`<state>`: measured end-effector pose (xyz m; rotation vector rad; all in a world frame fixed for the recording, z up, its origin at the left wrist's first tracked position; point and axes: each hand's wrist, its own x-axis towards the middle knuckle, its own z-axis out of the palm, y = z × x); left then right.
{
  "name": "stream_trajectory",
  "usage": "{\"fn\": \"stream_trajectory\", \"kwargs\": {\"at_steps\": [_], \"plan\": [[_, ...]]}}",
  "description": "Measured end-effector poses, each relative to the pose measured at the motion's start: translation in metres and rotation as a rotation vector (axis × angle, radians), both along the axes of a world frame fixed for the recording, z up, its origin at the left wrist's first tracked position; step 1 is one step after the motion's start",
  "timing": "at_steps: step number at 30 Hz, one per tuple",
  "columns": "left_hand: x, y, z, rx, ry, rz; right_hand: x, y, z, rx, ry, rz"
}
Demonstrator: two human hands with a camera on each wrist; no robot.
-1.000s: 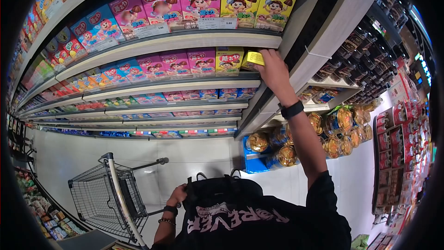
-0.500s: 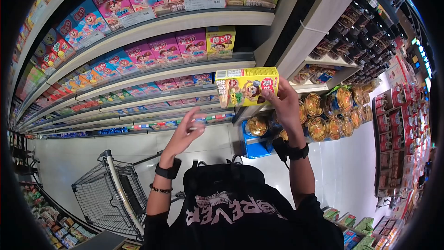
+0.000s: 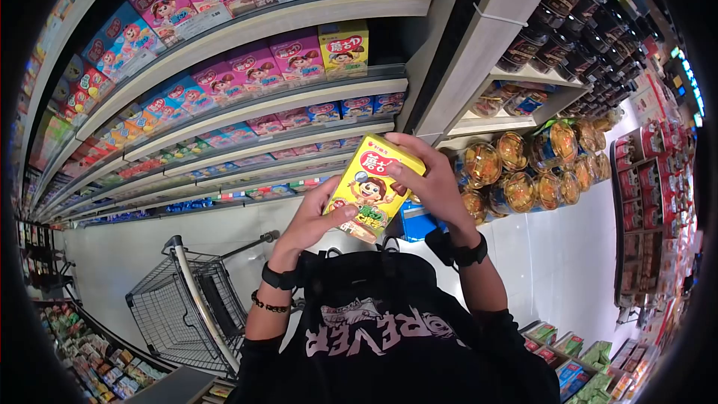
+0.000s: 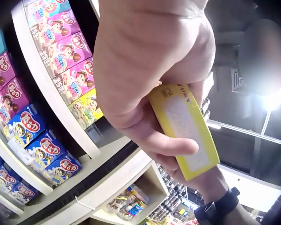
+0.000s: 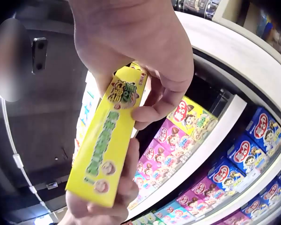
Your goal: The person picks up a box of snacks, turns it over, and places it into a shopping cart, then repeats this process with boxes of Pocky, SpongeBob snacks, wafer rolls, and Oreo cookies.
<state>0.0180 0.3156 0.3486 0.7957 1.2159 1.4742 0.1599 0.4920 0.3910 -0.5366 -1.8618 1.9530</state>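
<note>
A yellow snack box (image 3: 372, 193) with a cartoon child and mushroom-shaped biscuits on its front is held tilted before the chest, front face up. My left hand (image 3: 310, 218) grips its lower left side, thumb across the front. At the upper right, my right hand (image 3: 432, 179) holds the other edge, its thumb also on the front. In the left wrist view a narrow side of the box (image 4: 185, 133) shows, with fingers of both hands around it. The right wrist view shows the opposite narrow side of the box (image 5: 105, 136), printed in green, fingers curled behind.
Shelves of pink, blue and yellow boxes rise ahead; a yellow box (image 3: 345, 49) stands beside a gap at one row's right end. A shopping cart (image 3: 183, 299) is at lower left. Gold-lidded tubs (image 3: 516, 172) are stacked to the right, past the shelf post (image 3: 479, 30).
The right hand has drawn the yellow box off the shelf and brought it down toward the chest. The left hand has come up from beside the bag and taken hold of it too.
</note>
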Motion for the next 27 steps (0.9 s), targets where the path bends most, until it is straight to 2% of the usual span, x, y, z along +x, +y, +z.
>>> {"fn": "stream_trajectory", "kwargs": {"at_steps": [1,3,8,17,19,21,23,24,25,27], "plan": [[0.006,0.0,-0.002,-0.001,0.0,0.011,0.0,-0.004,-0.007,-0.001,0.0,0.011],[0.017,0.0,-0.009,0.083,-0.109,0.136,0.001,-0.012,-0.021,-0.151,0.17,0.013],[0.034,-0.003,-0.008,0.068,-0.083,0.2,0.011,-0.016,-0.032,-0.155,0.102,0.057],[0.043,-0.024,-0.001,0.008,-0.01,0.148,0.013,-0.026,-0.035,-0.231,0.067,0.075],[0.039,-0.031,0.008,0.07,0.136,0.13,0.011,-0.029,-0.049,-0.207,0.087,0.085],[0.035,-0.036,0.004,0.091,0.145,0.152,0.006,-0.036,-0.056,-0.265,0.073,0.062],[0.027,-0.042,-0.001,0.082,0.35,0.134,-0.004,-0.049,-0.059,-0.296,0.082,0.055],[0.025,-0.043,0.002,0.097,0.458,0.2,-0.008,-0.057,-0.059,-0.305,0.066,0.021],[0.023,-0.045,0.006,0.095,0.457,0.199,-0.012,-0.063,-0.06,-0.313,0.05,-0.014],[0.02,-0.05,0.011,0.039,0.619,0.263,-0.015,-0.074,-0.065,-0.288,0.027,0.01]]}}
